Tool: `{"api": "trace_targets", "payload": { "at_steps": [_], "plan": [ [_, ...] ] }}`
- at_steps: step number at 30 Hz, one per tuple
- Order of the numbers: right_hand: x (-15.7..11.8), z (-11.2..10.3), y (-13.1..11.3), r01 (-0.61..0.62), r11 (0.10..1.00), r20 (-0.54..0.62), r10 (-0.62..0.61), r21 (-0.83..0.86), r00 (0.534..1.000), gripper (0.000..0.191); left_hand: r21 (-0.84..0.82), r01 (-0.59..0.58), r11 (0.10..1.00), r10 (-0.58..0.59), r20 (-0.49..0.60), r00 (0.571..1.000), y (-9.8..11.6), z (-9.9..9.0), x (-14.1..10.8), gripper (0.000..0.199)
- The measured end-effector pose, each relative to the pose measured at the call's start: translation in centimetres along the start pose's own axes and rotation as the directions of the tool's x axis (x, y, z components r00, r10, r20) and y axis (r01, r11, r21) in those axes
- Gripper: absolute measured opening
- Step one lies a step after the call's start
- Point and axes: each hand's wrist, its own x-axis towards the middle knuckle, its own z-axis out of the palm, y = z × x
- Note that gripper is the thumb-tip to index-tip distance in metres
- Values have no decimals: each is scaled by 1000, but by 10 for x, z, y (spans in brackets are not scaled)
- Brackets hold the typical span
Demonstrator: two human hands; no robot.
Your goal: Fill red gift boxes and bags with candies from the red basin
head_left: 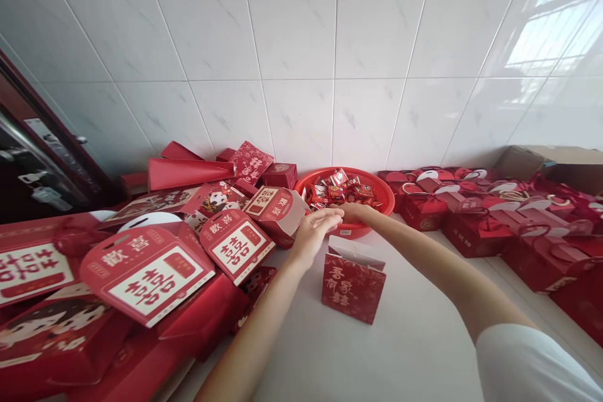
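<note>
A round red basket [384, 191] by the wall holds several wrapped candies [336, 188]. My right hand [354, 212] reaches over its front rim, the fingers low among the candies and partly hidden behind my left hand. My left hand [316, 229] is at the basket's front left edge, palm turned inward, its fingers together and bent toward the right hand; what it holds, if anything, is hidden. Just in front of the basket, a small red box [353, 289] with gold characters stands upright on the white table [377, 358], its top flap raised.
Red gift boxes [155, 270] lie in a loose heap on the left. Rows of closed red boxes [475, 232] stand on the right, with a cardboard box [541, 160] behind them. A tiled wall [301, 119] bounds the back.
</note>
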Motion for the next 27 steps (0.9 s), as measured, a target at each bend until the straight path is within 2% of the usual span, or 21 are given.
{"api": "trace_targets", "payload": {
  "at_steps": [3,6,9,12,14,16,18,21,24,27],
  "plan": [
    [-2,-5,0,31,999,123,-33,22,992,34,13,6,1000,-5,-55,999,-12,-3,15,22],
    [-4,-14,0,53,993,110,-65,110,992,30,126,7,992,3,-79,997,-19,-3,26,17],
    [-7,-22,6,50,968,30,-59,247,998,12,330,-26,944,51,-67,996,-19,-1,35,21],
    [-15,-29,17,53,909,-128,0,413,992,10,469,-45,882,76,-48,996,-15,1,47,30],
    [-21,-32,25,62,848,-220,65,526,973,12,550,-29,835,48,-20,999,-13,2,57,33],
    [-28,-33,31,68,778,-272,135,625,953,16,654,3,757,-28,29,999,-10,5,68,28],
    [-32,-32,34,71,707,-294,199,703,935,19,757,55,651,-158,64,985,-9,8,82,19],
    [-34,-28,34,80,619,-312,277,781,909,24,875,141,463,-369,46,928,-11,16,101,11],
    [-33,-27,31,93,567,-328,329,818,886,28,932,175,316,-492,4,871,-18,25,117,18],
    [-33,-27,30,101,545,-339,356,832,871,29,951,159,265,-506,-4,863,-29,32,127,34]
  ]
}}
